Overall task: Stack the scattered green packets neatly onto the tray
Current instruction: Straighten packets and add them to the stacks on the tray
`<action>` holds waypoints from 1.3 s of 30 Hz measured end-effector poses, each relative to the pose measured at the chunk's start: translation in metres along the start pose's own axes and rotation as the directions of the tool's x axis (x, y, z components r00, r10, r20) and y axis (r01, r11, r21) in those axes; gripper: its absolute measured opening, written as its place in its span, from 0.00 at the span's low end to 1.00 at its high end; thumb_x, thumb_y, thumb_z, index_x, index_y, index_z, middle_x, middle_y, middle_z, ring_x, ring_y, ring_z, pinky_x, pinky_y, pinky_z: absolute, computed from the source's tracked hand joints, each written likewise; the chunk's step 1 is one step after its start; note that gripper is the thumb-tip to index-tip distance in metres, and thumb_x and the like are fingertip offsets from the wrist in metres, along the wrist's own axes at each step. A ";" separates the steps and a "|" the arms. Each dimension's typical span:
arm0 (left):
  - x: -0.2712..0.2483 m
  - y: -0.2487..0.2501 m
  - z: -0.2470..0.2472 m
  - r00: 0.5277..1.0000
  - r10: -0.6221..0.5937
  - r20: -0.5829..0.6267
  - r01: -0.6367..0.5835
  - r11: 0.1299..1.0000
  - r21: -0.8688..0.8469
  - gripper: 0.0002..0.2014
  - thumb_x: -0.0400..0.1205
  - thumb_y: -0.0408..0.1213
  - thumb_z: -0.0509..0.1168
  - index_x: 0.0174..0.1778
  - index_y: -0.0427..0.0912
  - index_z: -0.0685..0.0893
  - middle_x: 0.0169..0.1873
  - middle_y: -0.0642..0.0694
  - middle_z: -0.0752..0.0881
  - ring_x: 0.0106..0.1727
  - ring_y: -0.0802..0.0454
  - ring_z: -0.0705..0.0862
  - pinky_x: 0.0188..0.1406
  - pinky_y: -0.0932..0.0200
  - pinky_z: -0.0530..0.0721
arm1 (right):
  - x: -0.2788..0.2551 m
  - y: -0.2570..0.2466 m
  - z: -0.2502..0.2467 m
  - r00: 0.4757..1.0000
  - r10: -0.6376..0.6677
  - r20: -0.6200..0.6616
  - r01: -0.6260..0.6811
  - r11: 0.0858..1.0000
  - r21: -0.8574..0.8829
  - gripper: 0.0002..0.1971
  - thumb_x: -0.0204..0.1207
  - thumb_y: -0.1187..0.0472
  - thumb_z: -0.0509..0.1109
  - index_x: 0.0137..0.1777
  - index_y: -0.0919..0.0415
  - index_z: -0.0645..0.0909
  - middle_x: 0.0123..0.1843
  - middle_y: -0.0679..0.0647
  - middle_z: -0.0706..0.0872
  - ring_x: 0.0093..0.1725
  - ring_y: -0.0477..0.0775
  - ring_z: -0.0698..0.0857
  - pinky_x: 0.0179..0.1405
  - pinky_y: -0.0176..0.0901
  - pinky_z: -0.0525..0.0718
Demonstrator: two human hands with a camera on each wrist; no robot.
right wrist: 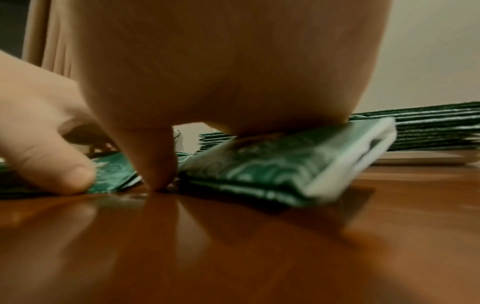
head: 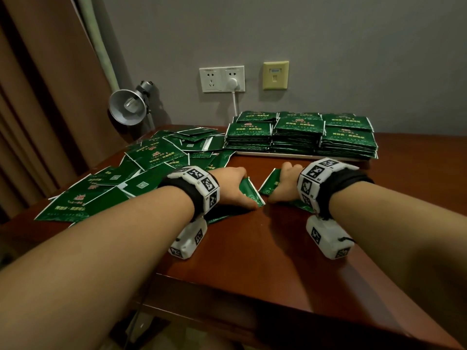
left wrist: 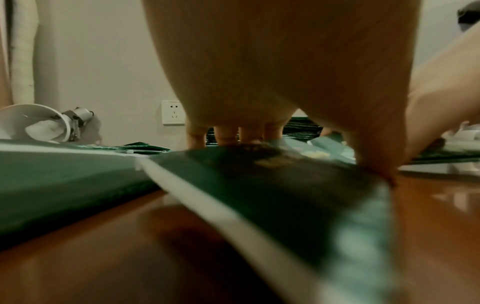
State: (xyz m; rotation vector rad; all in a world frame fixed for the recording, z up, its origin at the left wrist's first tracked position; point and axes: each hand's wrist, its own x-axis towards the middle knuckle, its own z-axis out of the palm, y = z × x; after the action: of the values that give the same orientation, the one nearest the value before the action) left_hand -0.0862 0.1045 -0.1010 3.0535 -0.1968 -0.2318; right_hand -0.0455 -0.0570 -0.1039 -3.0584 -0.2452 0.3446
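Green packets (head: 151, 157) lie scattered over the left of the table. Neat stacks of packets (head: 298, 132) fill the white tray (head: 290, 155) at the back right. At the table's middle my left hand (head: 236, 184) grips a small bundle of packets (head: 251, 195), fingers (left wrist: 226, 135) over its far edge, thumb on the near corner. Just to its right, my right hand (head: 286, 181) grips a second tilted bundle (right wrist: 272, 164), its thumb tip touching the wood. The right hand's fingers are hidden behind the palm.
A silver desk lamp (head: 129, 106) stands at the back left by the brown curtain. On the wall behind are a double socket (head: 222, 79) with a plugged white cable and a yellow wall plate (head: 275, 75). Bare wood table (head: 252, 248) lies near me.
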 end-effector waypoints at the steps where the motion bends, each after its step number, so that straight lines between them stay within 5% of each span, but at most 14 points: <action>1: -0.001 0.000 0.000 1.000 0.001 -0.007 -0.001 1.000 0.006 0.36 0.72 0.62 0.73 0.67 0.42 0.71 0.50 0.47 0.83 0.47 0.48 0.83 0.49 0.50 0.85 | 0.000 0.001 -0.001 1.000 0.008 -0.002 -0.008 1.000 -0.009 0.44 0.61 0.38 0.77 0.70 0.61 0.63 0.56 0.59 0.77 0.58 0.63 0.80 0.59 0.54 0.81; 4: -0.001 -0.001 0.001 1.000 -0.024 0.005 0.024 1.000 0.018 0.42 0.70 0.66 0.71 0.70 0.41 0.66 0.55 0.46 0.83 0.48 0.49 0.82 0.49 0.50 0.85 | -0.002 0.003 -0.006 0.999 -0.015 -0.037 0.013 0.997 -0.070 0.47 0.55 0.31 0.74 0.68 0.59 0.65 0.57 0.59 0.78 0.57 0.64 0.81 0.60 0.59 0.82; 7: -0.001 -0.001 -0.002 0.999 -0.032 -0.011 0.032 0.999 0.010 0.49 0.62 0.69 0.75 0.70 0.41 0.65 0.54 0.47 0.82 0.48 0.49 0.82 0.50 0.49 0.85 | -0.002 0.004 -0.005 0.999 -0.035 -0.041 0.032 0.998 -0.060 0.44 0.59 0.33 0.73 0.68 0.60 0.65 0.60 0.60 0.76 0.59 0.64 0.80 0.61 0.59 0.81; 10: -0.003 0.000 -0.004 0.997 -0.024 -0.072 0.023 1.000 -0.018 0.48 0.61 0.64 0.76 0.71 0.45 0.64 0.48 0.49 0.82 0.44 0.49 0.85 0.47 0.46 0.87 | -0.003 0.006 -0.006 0.998 -0.042 -0.045 0.037 0.995 -0.089 0.41 0.61 0.35 0.73 0.67 0.58 0.66 0.61 0.60 0.74 0.60 0.64 0.79 0.61 0.59 0.81; 19: 0.014 -0.001 -0.046 0.993 0.042 -0.107 -0.037 0.998 0.054 0.49 0.68 0.51 0.77 0.81 0.43 0.57 0.67 0.43 0.76 0.59 0.46 0.82 0.53 0.48 0.86 | 0.011 0.033 -0.063 0.976 -0.177 -0.128 0.153 0.971 -0.182 0.45 0.66 0.41 0.78 0.79 0.56 0.63 0.69 0.59 0.75 0.66 0.64 0.77 0.64 0.58 0.80; 24: 0.046 -0.003 -0.085 0.985 0.076 -0.157 -0.055 0.990 0.134 0.42 0.69 0.41 0.79 0.73 0.45 0.60 0.45 0.45 0.81 0.45 0.47 0.82 0.44 0.46 0.85 | 0.029 0.048 -0.105 0.960 -0.216 -0.179 0.180 0.964 -0.196 0.48 0.66 0.40 0.79 0.82 0.53 0.60 0.72 0.59 0.75 0.68 0.64 0.77 0.64 0.55 0.80; 31: 0.108 -0.004 -0.111 0.970 0.170 -0.176 -0.144 0.978 0.152 0.40 0.68 0.42 0.80 0.73 0.44 0.68 0.62 0.45 0.76 0.62 0.45 0.79 0.60 0.47 0.81 | 0.088 0.070 -0.162 0.968 -0.088 -0.237 0.068 0.993 -0.091 0.43 0.67 0.46 0.81 0.75 0.65 0.65 0.66 0.61 0.81 0.61 0.63 0.82 0.58 0.52 0.82; 35: 0.145 -0.005 -0.114 0.968 0.208 -0.140 -0.185 0.969 0.162 0.40 0.71 0.44 0.79 0.76 0.45 0.67 0.65 0.44 0.73 0.66 0.46 0.74 0.62 0.56 0.76 | 0.133 0.081 -0.182 0.971 -0.074 -0.225 0.045 0.990 -0.131 0.42 0.68 0.46 0.80 0.77 0.64 0.66 0.68 0.62 0.80 0.65 0.64 0.81 0.63 0.54 0.80; 39: 0.171 -0.006 -0.111 0.970 0.220 -0.108 -0.204 0.969 0.138 0.42 0.70 0.47 0.79 0.78 0.46 0.67 0.66 0.44 0.71 0.67 0.46 0.73 0.67 0.54 0.76 | 0.177 0.085 -0.192 0.980 -0.079 -0.185 0.049 0.985 -0.162 0.42 0.68 0.45 0.79 0.77 0.63 0.67 0.68 0.62 0.81 0.64 0.64 0.81 0.63 0.54 0.80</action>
State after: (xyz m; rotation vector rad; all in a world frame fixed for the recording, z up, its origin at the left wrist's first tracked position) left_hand 0.0992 0.0951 -0.0166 3.1236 -0.5465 -0.0180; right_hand 0.1809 -0.1190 0.0389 -3.1992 -0.3774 0.0285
